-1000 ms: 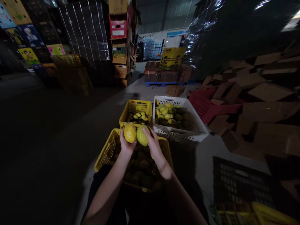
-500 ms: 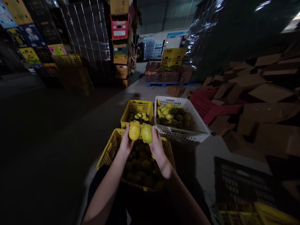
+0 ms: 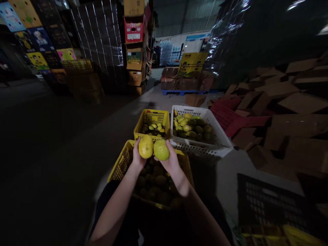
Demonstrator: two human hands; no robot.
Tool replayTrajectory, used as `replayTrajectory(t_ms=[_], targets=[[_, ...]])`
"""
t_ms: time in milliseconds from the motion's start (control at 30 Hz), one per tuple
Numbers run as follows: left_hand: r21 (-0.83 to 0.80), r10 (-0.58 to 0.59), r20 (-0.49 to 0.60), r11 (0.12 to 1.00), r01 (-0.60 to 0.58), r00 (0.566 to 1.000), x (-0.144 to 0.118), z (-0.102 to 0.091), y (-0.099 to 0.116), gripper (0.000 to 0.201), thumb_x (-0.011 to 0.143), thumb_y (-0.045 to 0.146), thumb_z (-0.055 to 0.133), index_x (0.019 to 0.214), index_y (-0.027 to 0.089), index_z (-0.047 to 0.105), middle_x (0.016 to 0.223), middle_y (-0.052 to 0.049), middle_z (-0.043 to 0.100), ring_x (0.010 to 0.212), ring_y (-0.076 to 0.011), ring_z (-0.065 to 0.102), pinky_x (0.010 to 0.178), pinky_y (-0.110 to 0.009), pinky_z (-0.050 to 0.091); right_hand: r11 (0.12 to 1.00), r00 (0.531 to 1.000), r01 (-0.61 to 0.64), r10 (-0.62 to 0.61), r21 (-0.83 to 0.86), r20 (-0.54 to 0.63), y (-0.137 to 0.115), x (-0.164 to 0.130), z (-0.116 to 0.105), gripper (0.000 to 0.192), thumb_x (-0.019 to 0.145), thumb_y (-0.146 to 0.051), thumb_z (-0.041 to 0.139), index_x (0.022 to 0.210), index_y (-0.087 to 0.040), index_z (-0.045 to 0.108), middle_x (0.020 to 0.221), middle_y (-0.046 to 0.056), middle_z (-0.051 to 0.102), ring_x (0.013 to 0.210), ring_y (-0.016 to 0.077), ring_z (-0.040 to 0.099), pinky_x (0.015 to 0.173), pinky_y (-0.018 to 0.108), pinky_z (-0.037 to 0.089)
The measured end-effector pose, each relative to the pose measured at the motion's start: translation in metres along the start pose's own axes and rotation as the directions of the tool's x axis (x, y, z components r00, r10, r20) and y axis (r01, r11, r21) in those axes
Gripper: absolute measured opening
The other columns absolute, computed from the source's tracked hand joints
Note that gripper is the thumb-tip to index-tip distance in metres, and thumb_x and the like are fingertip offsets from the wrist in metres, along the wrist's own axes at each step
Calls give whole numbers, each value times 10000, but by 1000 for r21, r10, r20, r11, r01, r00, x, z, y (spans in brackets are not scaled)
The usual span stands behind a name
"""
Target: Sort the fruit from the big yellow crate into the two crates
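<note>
On the far left, stacked printed cartons (image 3: 30, 41) rise beside a tall dark wrapped pallet (image 3: 99, 37), with a low stack of yellow crates (image 3: 77, 66) at their foot; all stand well apart from the hands, across a wide stretch of dark bare floor (image 3: 51, 153) that leaves the whole left side open.

The left hand (image 3: 137, 157) grasps a yellow fruit (image 3: 146, 147), fingers curled around its left and under side. Touching it on the right is a greener yellow fruit (image 3: 161, 149), which the right hand (image 3: 171, 162) cups from below, thumb and fingers closed on it. Both fruits sit above the far rim of the near yellow crate (image 3: 119, 164), which is filled with dim fruit and lies just in front of the person's lap.

Just beyond that rim stands a smaller yellow crate (image 3: 153, 118), partly filled, its near wall almost under the held fruits. Touching its right wall is a white crate (image 3: 217, 136) heaped with yellow and green fruit, its near left corner just beside the right hand.

Further right, red crates (image 3: 230, 119) lean against a sprawling heap of flattened cardboard (image 3: 294, 112) that closes off the right side. At the near right a black crate (image 3: 269, 201) stands close to the right forearm. A lit strip of floor runs back between the crates to a blue pallet of boxes (image 3: 183, 80).
</note>
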State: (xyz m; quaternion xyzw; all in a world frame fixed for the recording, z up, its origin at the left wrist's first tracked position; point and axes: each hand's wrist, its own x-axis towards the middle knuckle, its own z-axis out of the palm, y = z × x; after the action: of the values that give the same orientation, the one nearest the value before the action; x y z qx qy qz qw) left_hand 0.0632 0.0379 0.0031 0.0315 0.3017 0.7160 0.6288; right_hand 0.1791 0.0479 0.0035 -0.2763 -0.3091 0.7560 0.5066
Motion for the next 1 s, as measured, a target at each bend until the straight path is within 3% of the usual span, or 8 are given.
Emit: replayTrajectory(t_ms=[133, 200, 367, 433, 533, 700, 800, 1000], targets=[[-2, -6, -103, 1000, 6, 995, 11, -5, -2, 309, 898, 319, 474, 1059, 127, 654, 747, -44, 714, 670, -171, 668, 709, -264, 528, 988, 992, -122, 126, 99, -31, -3, 14, -5, 358, 696, -572, 657, 776, -226, 612, 635, -25, 662, 529, 154, 565, 414, 255, 379], [29, -60, -123, 998, 64, 991, 16, -8, -2, 300, 907, 294, 455, 1048, 112, 647, 733, -55, 708, 658, -172, 667, 709, -267, 527, 985, 984, -150, 157, 82, -87, -2, 19, -9, 371, 713, -595, 628, 760, -228, 603, 599, -24, 653, 509, 156, 561, 419, 263, 387], [49, -201, -25, 978, 202, 979, 15, -11, 7, 390, 912, 437, 401, 929, 125, 633, 685, -76, 684, 583, -198, 653, 537, -300, 519, 961, 947, -276, 277, 24, -163, 5, 28, -14, 508, 736, -694, 530, 766, -196, 625, 598, 45, 660, 493, 186, 581, 413, 303, 419], [51, -161, 4, 986, 161, 987, 12, -10, 12, 399, 880, 490, 455, 927, 134, 629, 675, -67, 676, 562, -194, 644, 493, -287, 507, 960, 952, -278, 279, 24, -126, 6, 27, -11, 496, 731, -671, 558, 789, -185, 645, 648, 57, 675, 530, 188, 600, 432, 306, 447], [21, -117, 18, 993, 117, 993, 10, -9, 17, 360, 868, 450, 509, 971, 123, 621, 665, -58, 667, 564, -167, 641, 535, -264, 528, 969, 964, -243, 247, 47, -97, 2, 20, -6, 331, 703, -518, 680, 820, -210, 657, 719, 25, 687, 604, 172, 618, 480, 291, 489], [14, -222, 11, 975, 222, 975, 13, -9, 14, 477, 914, 469, 395, 1114, 83, 592, 728, -108, 689, 607, -197, 662, 556, -293, 546, 957, 960, -274, 279, 96, -39, -3, 18, -7, 368, 731, -553, 601, 788, -193, 655, 683, 43, 687, 497, 167, 590, 389, 274, 442], [35, -240, -27, 970, 241, 970, 15, -10, 10, 475, 930, 447, 359, 1166, 94, 570, 734, -105, 693, 612, -202, 663, 555, -297, 550, 959, 959, -263, 272, 108, -79, 0, 23, -13, 378, 718, -564, 592, 747, -188, 625, 614, 56, 668, 472, 186, 593, 399, 299, 473], [27, -195, -133, 979, 200, 972, 20, -11, 6, 389, 944, 422, 370, 1094, 120, 564, 775, -79, 677, 702, -180, 662, 618, -271, 566, 977, 971, -154, 177, 149, -159, 7, 26, -18, 319, 617, -398, 751, 843, -247, 585, 753, 8, 696, 662, 195, 660, 577, 335, 589]])
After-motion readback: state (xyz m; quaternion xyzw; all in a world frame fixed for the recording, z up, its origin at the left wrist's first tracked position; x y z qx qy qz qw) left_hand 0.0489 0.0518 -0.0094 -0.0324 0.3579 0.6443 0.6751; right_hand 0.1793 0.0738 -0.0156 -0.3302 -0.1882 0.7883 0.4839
